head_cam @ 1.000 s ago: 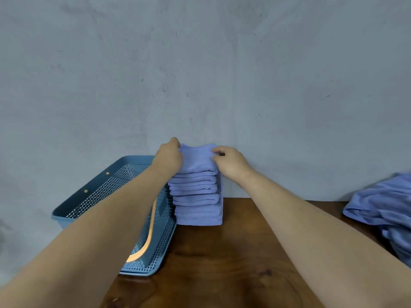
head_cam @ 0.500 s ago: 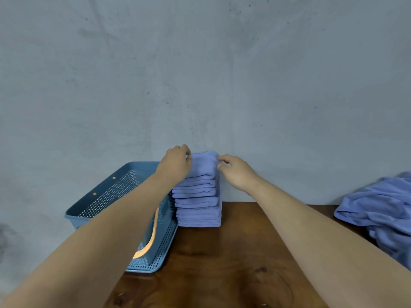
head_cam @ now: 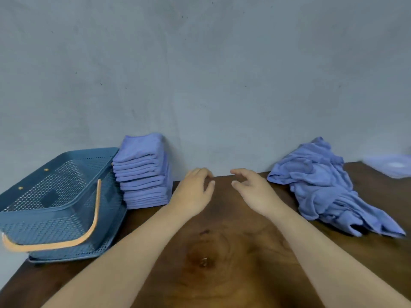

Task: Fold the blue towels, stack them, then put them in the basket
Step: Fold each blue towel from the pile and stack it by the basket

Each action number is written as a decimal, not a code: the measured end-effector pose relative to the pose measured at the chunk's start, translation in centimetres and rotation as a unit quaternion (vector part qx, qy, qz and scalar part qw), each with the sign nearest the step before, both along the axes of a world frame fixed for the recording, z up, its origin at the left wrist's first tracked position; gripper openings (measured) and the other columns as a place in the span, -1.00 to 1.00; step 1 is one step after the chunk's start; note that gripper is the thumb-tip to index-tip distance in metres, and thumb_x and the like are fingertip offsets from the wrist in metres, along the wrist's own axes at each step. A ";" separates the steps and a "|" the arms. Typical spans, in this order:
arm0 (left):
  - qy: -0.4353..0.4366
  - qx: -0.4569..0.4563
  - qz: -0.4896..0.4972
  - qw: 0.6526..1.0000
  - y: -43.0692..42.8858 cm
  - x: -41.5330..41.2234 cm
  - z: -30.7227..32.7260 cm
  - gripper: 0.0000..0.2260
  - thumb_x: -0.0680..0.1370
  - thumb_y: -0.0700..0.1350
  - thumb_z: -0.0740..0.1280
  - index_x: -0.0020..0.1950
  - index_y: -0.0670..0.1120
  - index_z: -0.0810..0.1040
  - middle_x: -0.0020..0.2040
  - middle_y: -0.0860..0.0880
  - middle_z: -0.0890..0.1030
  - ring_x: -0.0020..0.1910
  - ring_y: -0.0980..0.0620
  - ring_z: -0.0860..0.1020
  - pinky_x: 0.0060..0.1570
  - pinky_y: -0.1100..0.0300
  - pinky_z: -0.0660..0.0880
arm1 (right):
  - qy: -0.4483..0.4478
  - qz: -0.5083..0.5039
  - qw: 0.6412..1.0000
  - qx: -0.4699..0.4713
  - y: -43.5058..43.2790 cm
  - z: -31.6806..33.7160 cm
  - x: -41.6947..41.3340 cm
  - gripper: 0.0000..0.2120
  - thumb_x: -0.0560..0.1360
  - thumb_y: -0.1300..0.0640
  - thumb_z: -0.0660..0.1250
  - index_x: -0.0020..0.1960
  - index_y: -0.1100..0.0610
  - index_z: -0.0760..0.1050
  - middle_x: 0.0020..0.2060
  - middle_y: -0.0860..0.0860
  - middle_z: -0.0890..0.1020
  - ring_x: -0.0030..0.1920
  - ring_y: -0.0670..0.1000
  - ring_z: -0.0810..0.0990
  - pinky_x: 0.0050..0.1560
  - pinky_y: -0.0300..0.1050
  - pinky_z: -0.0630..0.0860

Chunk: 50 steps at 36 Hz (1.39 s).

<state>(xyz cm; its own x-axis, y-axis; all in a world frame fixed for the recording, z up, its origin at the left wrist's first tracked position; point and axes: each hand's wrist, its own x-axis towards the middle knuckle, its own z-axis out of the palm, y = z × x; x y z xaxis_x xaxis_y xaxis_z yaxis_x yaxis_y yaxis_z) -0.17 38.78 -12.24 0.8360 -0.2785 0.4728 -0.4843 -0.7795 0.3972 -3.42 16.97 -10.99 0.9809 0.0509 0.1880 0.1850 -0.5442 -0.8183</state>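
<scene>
A stack of several folded blue towels stands at the back of the wooden table, against the wall and next to the basket. The blue perforated basket with an orange handle sits at the left, tilted, and no towels show inside it. A loose heap of unfolded blue towels lies at the right. My left hand hovers just right of the stack, fingers loosely curled, holding nothing. My right hand hangs beside it with relaxed fingers, left of the heap, and is also empty.
A grey wall runs right behind the table's far edge. A pale blurred object shows at the far right edge. The table's left corner lies under the basket.
Both hands have let go of the top towel on the stack and moved right, over the middle of the table. The view has swung right and down.
</scene>
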 end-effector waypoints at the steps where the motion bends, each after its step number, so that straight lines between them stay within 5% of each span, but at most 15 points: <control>1: 0.016 0.007 -0.004 1.000 -1.1 -0.2 -0.8 -0.81 0.70 0.04 0.26 0.28 0.05 0.54 0.19 0.09 0.58 0.22 0.07 0.50 0.21 0.10 0.49 | 0.003 -0.015 1.000 -0.007 -1.4 -0.7 -0.6 -0.64 0.67 -0.01 0.33 0.46 -0.15 0.51 0.30 -0.12 0.57 0.17 -0.15 0.60 0.09 -0.29 0.46; 4: 0.050 0.041 -0.015 0.998 -4.3 -0.8 -3.1 -0.76 0.71 0.08 0.22 0.34 0.09 0.52 0.26 0.14 0.56 0.25 0.11 0.48 0.27 0.09 0.50 | 0.024 -0.055 0.998 -0.027 -5.6 -2.2 -2.0 -0.66 0.68 0.02 0.32 0.45 -0.15 0.50 0.26 -0.11 0.56 0.18 -0.10 0.57 -0.01 -0.33 0.44; 8: 0.068 0.094 -0.040 0.992 -7.7 -1.2 -6.1 -0.73 0.72 0.10 0.19 0.37 0.09 0.50 0.30 0.13 0.54 0.27 0.08 0.47 0.30 0.08 0.46 | 0.023 -0.124 0.989 -0.082 -11.3 -4.1 -2.4 -0.66 0.67 0.02 0.32 0.45 -0.10 0.51 0.31 -0.09 0.54 0.22 -0.03 0.59 0.18 -0.05 0.54; 13: 0.079 0.131 -0.045 0.987 -9.7 -1.6 -10.2 -0.72 0.71 0.13 0.15 0.36 0.11 0.49 0.30 0.14 0.50 0.27 0.07 0.45 0.30 0.06 0.43 | -0.006 -0.182 0.969 -0.168 -16.7 -5.1 -1.7 -0.80 0.65 0.11 0.26 0.22 -0.03 0.58 0.09 0.05 0.62 -0.12 0.09 0.61 -0.19 0.01 0.51; 18: 0.065 0.093 -0.022 0.993 -9.5 -1.7 -11.4 -0.75 0.71 0.10 0.16 0.32 0.13 0.53 0.27 0.22 0.50 0.22 0.15 0.43 0.30 0.14 0.41 | -0.006 -0.221 0.935 -0.276 -20.3 -5.0 0.4 -0.59 0.65 0.06 0.29 0.49 -0.02 0.48 0.38 0.06 0.55 0.17 0.22 0.60 -0.05 0.12 0.55; 22: 0.067 0.088 -0.018 0.994 -9.5 -1.6 -11.6 -0.75 0.71 0.08 0.17 0.33 0.12 0.54 0.27 0.23 0.50 0.23 0.17 0.43 0.29 0.19 0.38 | -0.026 -0.233 0.923 -0.306 -21.5 -4.7 3.1 -0.74 0.63 0.03 0.26 0.30 -0.01 0.53 0.11 0.08 0.64 -0.02 0.24 0.60 -0.24 0.05 0.46; 27: 0.065 0.095 -0.020 0.993 -9.4 -1.5 -11.7 -0.73 0.71 0.09 0.16 0.35 0.13 0.53 0.28 0.24 0.49 0.25 0.19 0.43 0.33 0.18 0.38 | -0.022 -0.229 0.912 -0.341 -22.2 -4.2 8.6 -0.57 0.66 0.06 0.23 0.52 0.03 0.40 0.31 0.24 0.55 0.10 0.30 0.55 -0.08 0.16 0.52; 31: 0.064 0.097 -0.018 0.993 -9.3 -1.3 -11.8 -0.76 0.71 0.10 0.17 0.33 0.15 0.51 0.26 0.26 0.47 0.24 0.20 0.42 0.34 0.18 0.36 | 0.052 -0.260 0.891 -0.370 -21.4 -2.7 12.1 -0.47 0.69 0.08 0.24 0.63 0.01 0.22 0.49 0.23 0.42 0.39 0.36 0.45 0.12 0.29 0.50; 34: 0.064 0.092 -0.015 0.994 -9.3 -1.2 -11.8 -0.76 0.70 0.10 0.17 0.32 0.16 0.51 0.24 0.28 0.47 0.24 0.22 0.42 0.34 0.19 0.35 | 0.142 -0.299 0.864 -0.378 -21.6 -1.6 13.9 -0.61 0.68 0.15 0.31 0.49 0.07 0.42 0.34 0.16 0.57 0.34 0.25 0.54 0.36 0.23 0.46; 38: 0.069 0.074 -0.011 0.995 -9.4 -1.1 -11.5 -0.79 0.69 0.09 0.20 0.29 0.17 0.52 0.21 0.29 0.48 0.21 0.24 0.41 0.36 0.17 0.37 | 0.024 -0.302 0.902 -0.308 -20.5 -1.9 13.0 -0.78 0.63 0.22 0.26 0.21 0.11 0.60 0.08 0.16 0.67 0.13 0.27 0.64 0.12 0.14 0.55; 43: 0.106 -0.020 0.008 0.994 -9.1 -1.2 -11.0 -0.72 0.70 0.10 0.24 0.41 0.17 0.47 0.30 0.25 0.50 0.28 0.25 0.47 0.35 0.20 0.48 | -0.075 -0.200 0.954 -0.213 -14.1 -3.4 9.2 -0.80 0.64 0.13 0.26 -0.06 -0.08 0.59 -0.34 -0.10 0.58 -0.25 0.06 0.60 -0.32 -0.10 0.37; 46: 0.124 -0.132 0.012 0.983 -8.6 -1.3 -10.9 -0.66 0.71 0.09 0.25 0.50 0.18 0.40 0.40 0.26 0.47 0.38 0.27 0.46 0.35 0.29 0.43 | -0.080 -0.113 0.979 -0.149 -9.9 -5.1 6.2 -0.82 0.52 0.02 0.23 -0.17 -0.17 0.58 -0.33 -0.16 0.62 -0.26 -0.11 0.58 -0.18 -0.11 0.52; 50: 0.137 -0.322 -0.015 0.937 -7.6 -1.8 -10.4 -0.62 0.74 0.05 0.22 0.57 0.16 0.38 0.46 0.24 0.47 0.44 0.29 0.43 0.35 0.36 0.36 | -0.071 0.035 0.988 -0.136 -5.8 -6.4 1.3 -0.89 0.60 0.03 0.35 0.02 -0.12 0.66 -0.25 -0.29 0.66 -0.18 -0.18 0.64 -0.10 -0.18 0.58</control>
